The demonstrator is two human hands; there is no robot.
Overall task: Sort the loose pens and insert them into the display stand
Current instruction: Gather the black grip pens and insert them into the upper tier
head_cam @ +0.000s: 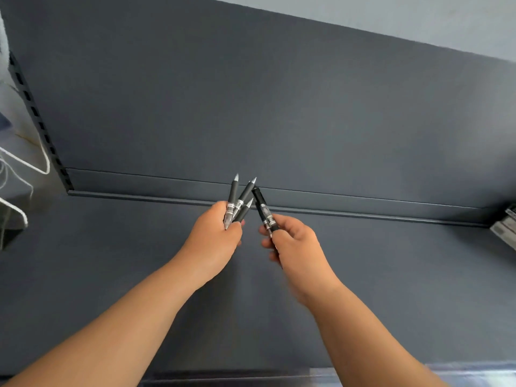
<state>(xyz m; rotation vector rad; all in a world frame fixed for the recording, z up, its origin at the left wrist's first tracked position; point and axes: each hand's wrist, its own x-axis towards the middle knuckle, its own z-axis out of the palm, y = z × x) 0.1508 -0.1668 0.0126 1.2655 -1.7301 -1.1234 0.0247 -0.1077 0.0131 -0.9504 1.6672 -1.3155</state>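
Note:
My left hand (pixel 216 233) grips a fan of three black pens (pixel 239 199) with silver tips that point up and away from me. A single capped black pen (pixel 262 209) with a white label is pinched in my right hand (pixel 293 241), its top leaning left until it nearly touches the bundle. Both hands hover close together over a dark grey shelf (pixel 139 261). No display stand can be made out.
The shelf's raised back lip (pixel 363 215) runs across behind the hands, below a dark back panel (pixel 251 107). A slotted upright (pixel 39 121) and white wire (pixel 25 163) are at the left. Boxed stock (pixel 506 226) pokes in at the right edge.

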